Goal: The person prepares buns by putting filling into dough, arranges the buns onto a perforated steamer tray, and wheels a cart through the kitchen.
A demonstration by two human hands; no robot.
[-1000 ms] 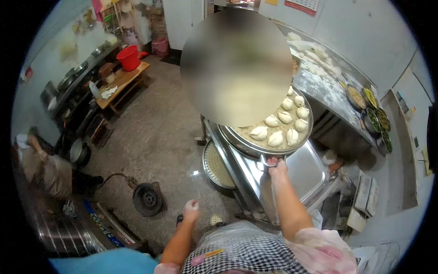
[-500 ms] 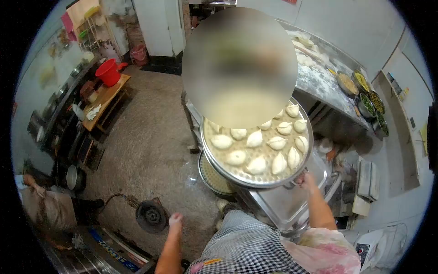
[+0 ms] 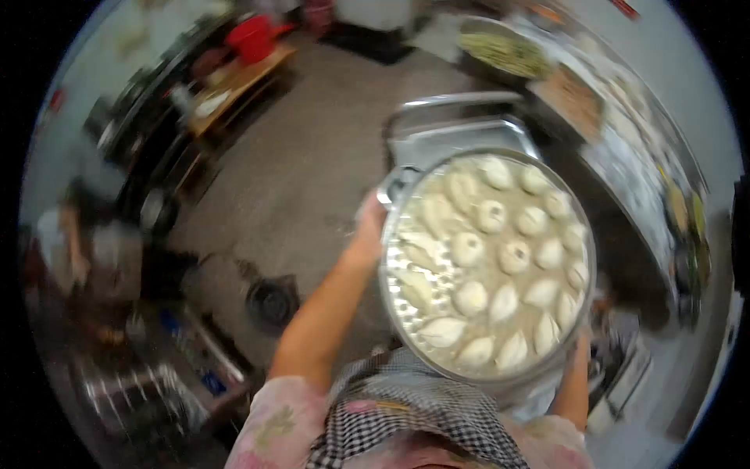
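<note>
A round metal steamer tray [image 3: 492,303] filled with several pale dumplings and buns is held level in front of my checked apron. My left hand [image 3: 372,220] grips the loop handle at the tray's upper left side. On the lower right side, my right hand [image 3: 580,348] is at the rim, its fingers mostly hidden by the tray. Round buns [image 3: 515,255] lie near the middle, and pointed dumplings [image 3: 512,352] lie along the lower edge. The picture is blurred by motion.
A metal cart [image 3: 461,144] stands beyond the tray. On the right, a floured worktop [image 3: 625,187] bears a bowl of greens [image 3: 504,53] and a box of filling [image 3: 569,102]. Another person [image 3: 94,254] is at the far left. A burner [image 3: 272,303] sits on the floor.
The tray has come off the cart side and nearer to my body, turned round. My left hand, empty and low before, has risen to its handle. The view has swung.
</note>
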